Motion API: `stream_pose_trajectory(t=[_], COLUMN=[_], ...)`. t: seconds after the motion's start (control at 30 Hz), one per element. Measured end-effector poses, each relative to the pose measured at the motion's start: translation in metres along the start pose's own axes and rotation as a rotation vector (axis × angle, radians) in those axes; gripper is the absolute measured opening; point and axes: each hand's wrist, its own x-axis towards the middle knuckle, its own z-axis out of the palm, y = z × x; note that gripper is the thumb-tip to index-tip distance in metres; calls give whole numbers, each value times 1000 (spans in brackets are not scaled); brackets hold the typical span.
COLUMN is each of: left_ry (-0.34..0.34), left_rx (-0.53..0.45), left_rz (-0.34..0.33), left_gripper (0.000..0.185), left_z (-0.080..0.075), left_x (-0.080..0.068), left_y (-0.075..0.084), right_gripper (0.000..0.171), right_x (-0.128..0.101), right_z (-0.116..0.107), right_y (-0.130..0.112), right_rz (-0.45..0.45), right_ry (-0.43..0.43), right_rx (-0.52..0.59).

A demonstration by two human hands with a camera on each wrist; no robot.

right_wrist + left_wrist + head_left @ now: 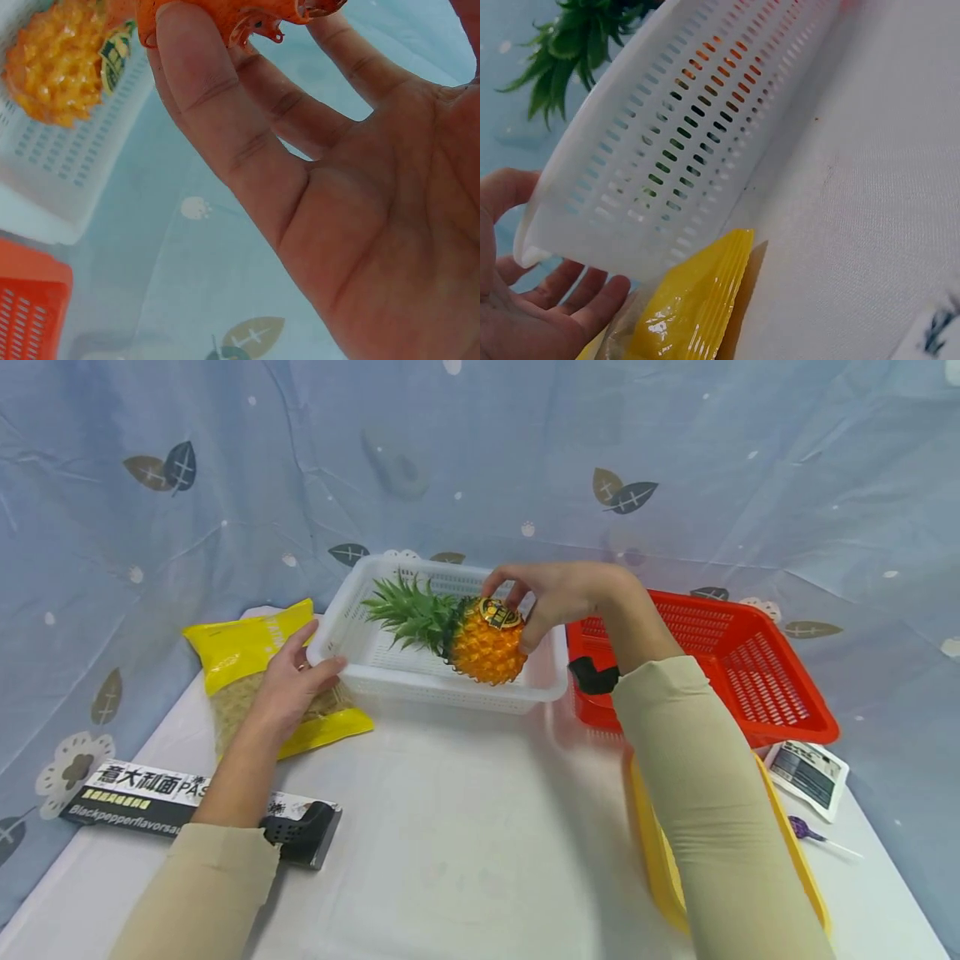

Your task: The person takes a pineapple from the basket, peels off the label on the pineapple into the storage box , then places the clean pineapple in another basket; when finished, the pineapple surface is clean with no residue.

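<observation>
A toy pineapple (487, 652) with a green crown (408, 610) hangs tilted over the white slotted basket (420, 681). My right hand (517, 602) grips its labelled base from above, fingers curled round it. In the right wrist view the fingertips (187, 30) press into the orange base, and the pineapple's body (52, 67) shows above the basket (67, 172). My left hand (307, 660) rests against the basket's near left corner, thumb along the front wall. The left wrist view shows that hand (525, 315) relaxed and cupping the corner of the basket (690, 150), with the crown (570, 45) above.
A yellow bag (247, 647) lies under the left hand. A black pasta box (142, 793) sits at the near left. A red basket (750, 668) stands right of the white one. A yellow tray (652, 852) lies under my right forearm, with a white packet (806, 772) beyond it.
</observation>
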Motion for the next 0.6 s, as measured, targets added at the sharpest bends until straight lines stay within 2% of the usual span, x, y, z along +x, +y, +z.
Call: stream_pose_trajectory(t=[0.37, 0.6], left_ry=[-2, -1], left_rx=[11, 20], left_rz=[7, 16], left_gripper=[86, 86], left_z=[-11, -20], left_x=[-1, -3], left_y=[0, -4], right_gripper=[75, 74], right_x=[-24, -36], right_z=[14, 27], right_y=[-20, -31], right_rz=[-63, -78], right_ry=[-10, -31], right_rx=[4, -52])
